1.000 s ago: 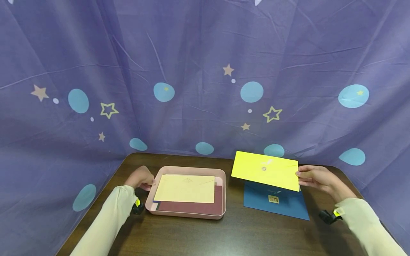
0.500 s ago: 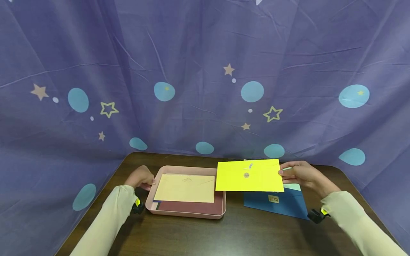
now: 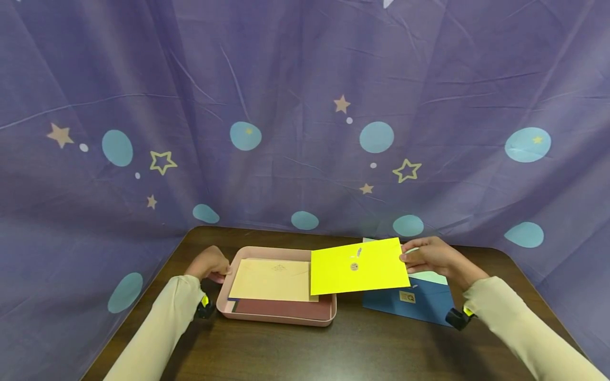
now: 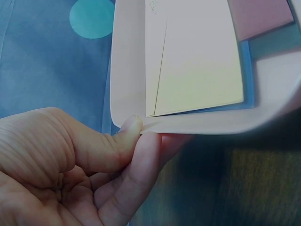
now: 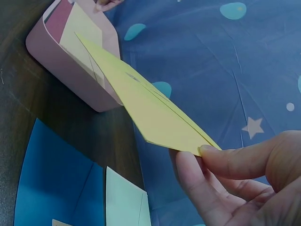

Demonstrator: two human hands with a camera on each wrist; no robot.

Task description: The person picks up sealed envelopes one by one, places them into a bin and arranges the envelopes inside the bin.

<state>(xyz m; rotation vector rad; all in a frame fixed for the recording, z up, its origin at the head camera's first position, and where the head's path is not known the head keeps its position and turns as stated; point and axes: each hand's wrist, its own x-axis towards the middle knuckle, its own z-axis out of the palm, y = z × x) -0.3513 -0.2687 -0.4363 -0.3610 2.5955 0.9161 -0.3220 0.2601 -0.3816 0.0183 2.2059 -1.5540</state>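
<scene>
My right hand (image 3: pixel 431 258) pinches the short right edge of a bright yellow envelope (image 3: pixel 359 270) with a round sticker. The envelope is held up and tilted, its left end overlapping the tray in the head view; the right wrist view shows thumb and fingers on its edge (image 5: pixel 155 113). My left hand (image 3: pixel 209 263) grips the left rim of a pink tray (image 3: pixel 274 319), thumb on top and fingers beneath in the left wrist view. Inside the tray, a cream envelope (image 3: pixel 271 280) lies over a dark red one (image 3: pixel 286 308), with a blue edge (image 4: pixel 249 75) showing underneath.
Right of the tray, a blue envelope (image 3: pixel 429 304) with a square sticker lies on the brown table (image 3: pixel 267 349), partly over a pale green envelope (image 3: pixel 436 277). A purple curtain (image 3: pixel 305 174) with stars and ovals hangs behind the table.
My right hand has carried the yellow envelope leftward from above the blue one to over the tray's right side, uncovering the pale green envelope. My left hand stays on the rim.
</scene>
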